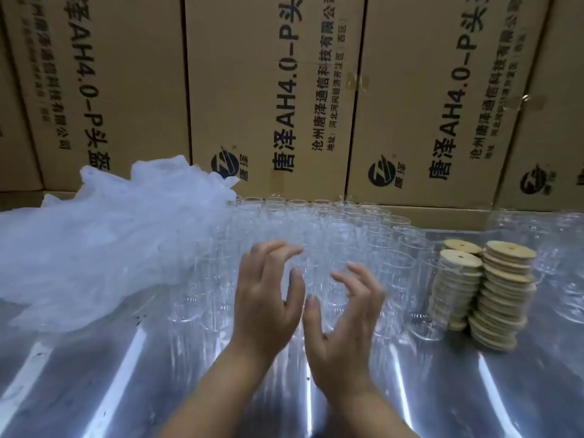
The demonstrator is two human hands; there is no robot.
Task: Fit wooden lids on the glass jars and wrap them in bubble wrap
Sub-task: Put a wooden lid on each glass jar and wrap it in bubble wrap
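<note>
Several clear glass jars stand in rows across the middle of the shiny metal table. My left hand and my right hand hover side by side in front of the jars, fingers loosely curled, holding nothing. Two leaning stacks of round wooden lids, each lid with a small hole, stand at the right. A heap of white bubble wrap lies at the left, partly over the jars.
A wall of printed cardboard boxes closes off the back of the table. More glass jars stand behind and to the right of the lid stacks. Bare reflective table surface lies in front of my hands.
</note>
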